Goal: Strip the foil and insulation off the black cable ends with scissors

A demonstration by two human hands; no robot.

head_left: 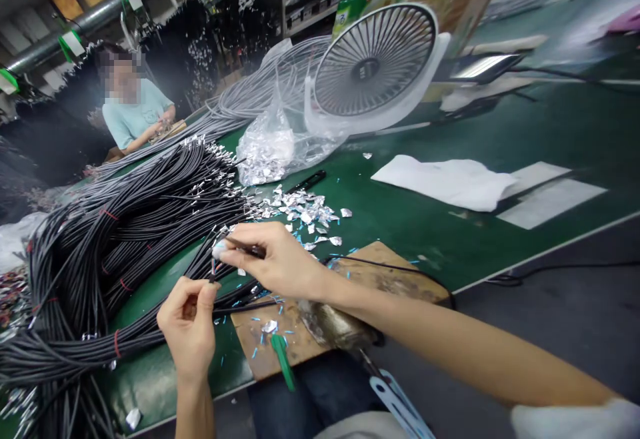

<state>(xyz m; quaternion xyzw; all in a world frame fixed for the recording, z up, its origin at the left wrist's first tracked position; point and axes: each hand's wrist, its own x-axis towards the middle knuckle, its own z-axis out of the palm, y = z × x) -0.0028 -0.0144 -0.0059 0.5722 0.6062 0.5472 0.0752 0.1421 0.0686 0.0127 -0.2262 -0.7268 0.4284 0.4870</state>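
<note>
My left hand [190,326] is closed in a pinch on the end of a black cable [212,278], whose thin coloured inner wires stick up. Just above it, my right hand [275,259] grips a slim dark tool that looks like tweezers [245,246], its tip by those wires. A white cover [219,249] sits on a right fingertip. Thick bundles of black cables [150,206], tied with red bands, lie to the left with stripped silvery ends. Scraps of silver foil [310,212] are heaped beyond my right hand.
A wooden board [385,266] carries a metal block [335,326] and a green-handled piece [283,359]. Behind stand a fan [370,69] and a clear bag of foil [270,149]. White paper [445,179] lies right. Another person [140,106] sits at far left.
</note>
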